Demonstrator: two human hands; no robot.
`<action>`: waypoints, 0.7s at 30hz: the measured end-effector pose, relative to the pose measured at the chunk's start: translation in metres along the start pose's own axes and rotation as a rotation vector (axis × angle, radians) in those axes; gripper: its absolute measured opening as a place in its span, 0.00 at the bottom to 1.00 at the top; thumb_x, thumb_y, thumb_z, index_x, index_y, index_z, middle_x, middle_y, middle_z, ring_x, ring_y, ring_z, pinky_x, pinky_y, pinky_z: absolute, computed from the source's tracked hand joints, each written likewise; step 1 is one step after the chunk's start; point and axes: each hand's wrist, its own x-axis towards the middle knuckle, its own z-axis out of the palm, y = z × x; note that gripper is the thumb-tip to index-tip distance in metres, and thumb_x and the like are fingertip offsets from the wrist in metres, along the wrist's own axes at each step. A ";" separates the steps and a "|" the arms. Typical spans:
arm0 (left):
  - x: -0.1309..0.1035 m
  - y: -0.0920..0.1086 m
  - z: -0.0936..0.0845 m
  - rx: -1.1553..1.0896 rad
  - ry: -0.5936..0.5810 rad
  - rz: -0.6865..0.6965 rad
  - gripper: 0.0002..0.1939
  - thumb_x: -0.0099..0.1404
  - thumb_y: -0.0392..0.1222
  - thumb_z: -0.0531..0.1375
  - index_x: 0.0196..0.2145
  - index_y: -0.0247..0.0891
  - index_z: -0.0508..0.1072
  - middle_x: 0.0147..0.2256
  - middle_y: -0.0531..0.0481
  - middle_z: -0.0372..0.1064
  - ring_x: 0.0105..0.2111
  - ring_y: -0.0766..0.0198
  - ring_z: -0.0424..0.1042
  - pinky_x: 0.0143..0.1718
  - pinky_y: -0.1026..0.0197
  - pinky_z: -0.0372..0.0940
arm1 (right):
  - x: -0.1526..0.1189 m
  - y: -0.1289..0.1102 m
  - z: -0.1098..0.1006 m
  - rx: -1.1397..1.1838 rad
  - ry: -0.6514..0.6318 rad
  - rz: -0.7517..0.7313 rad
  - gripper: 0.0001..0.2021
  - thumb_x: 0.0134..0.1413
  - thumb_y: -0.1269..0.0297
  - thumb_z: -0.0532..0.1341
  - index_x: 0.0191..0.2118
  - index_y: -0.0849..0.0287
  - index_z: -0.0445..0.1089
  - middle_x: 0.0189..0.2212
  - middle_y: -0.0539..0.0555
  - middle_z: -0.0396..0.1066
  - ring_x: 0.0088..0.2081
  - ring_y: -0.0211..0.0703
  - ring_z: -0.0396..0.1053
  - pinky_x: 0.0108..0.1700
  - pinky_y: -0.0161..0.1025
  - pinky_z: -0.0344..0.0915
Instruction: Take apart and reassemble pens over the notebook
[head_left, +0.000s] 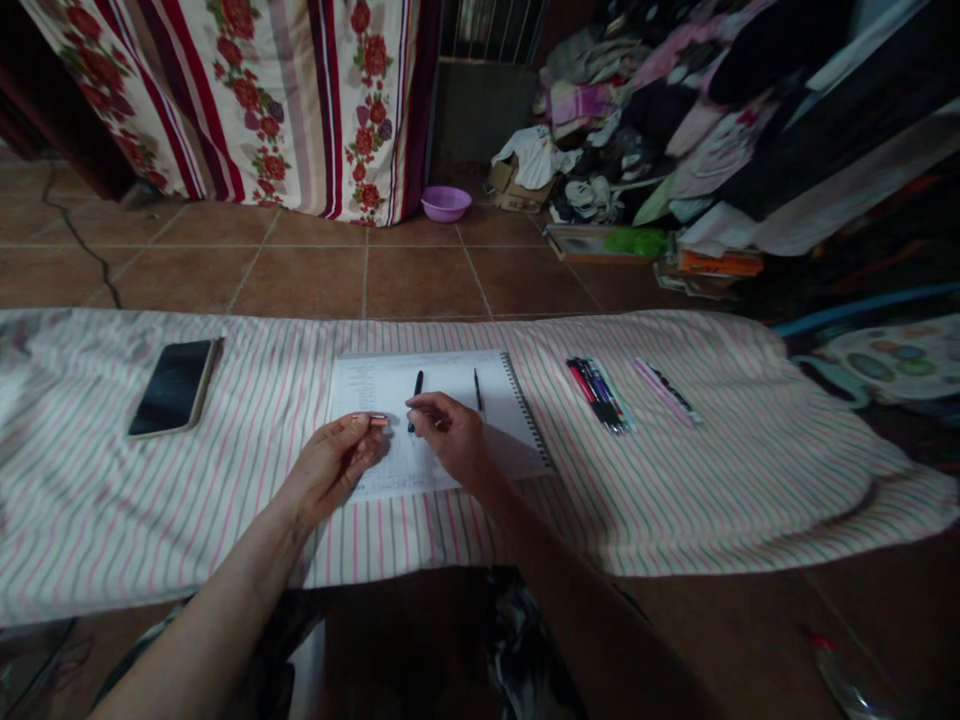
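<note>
My left hand (341, 460) is closed in a pinch over the left part of a spiral notebook (375, 375). From its fingertips sticks a small orange piece with a dark edge (379, 421), too small to name. My right hand (454, 430) is curled, thumb and fingers drawn together, above the middle of the page. A black pen (418, 383) lies under its fingertips; whether they touch it I cannot tell. To the right of that hand a thin black pen (478, 388) rests on the paper. Writing covers parts of the page.
On the striped cloth (262, 480) a phone (174, 388) lies at the left. Several pens (598, 395) are bunched right of the notebook, with a pink pen (664, 390) beyond. Behind stand a purple basin (446, 203), a floral curtain (292, 110) and piled clothes (592, 90).
</note>
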 end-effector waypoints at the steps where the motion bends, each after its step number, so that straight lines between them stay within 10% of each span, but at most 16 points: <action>1: 0.000 0.000 0.000 -0.038 0.002 -0.030 0.08 0.60 0.30 0.55 0.27 0.26 0.74 0.23 0.46 0.69 0.21 0.73 0.66 0.23 0.72 0.64 | -0.001 -0.003 0.002 0.010 -0.010 -0.015 0.07 0.49 0.67 0.57 0.34 0.57 0.70 0.26 0.49 0.72 0.26 0.35 0.68 0.29 0.32 0.64; 21: -0.002 -0.003 -0.001 -0.346 -0.154 -0.200 0.17 0.66 0.34 0.44 0.25 0.29 0.68 0.18 0.50 0.60 0.13 0.75 0.54 0.09 0.75 0.51 | -0.011 -0.025 0.011 -0.195 -0.013 -0.412 0.04 0.52 0.70 0.55 0.32 0.56 0.67 0.29 0.51 0.70 0.29 0.36 0.68 0.31 0.33 0.64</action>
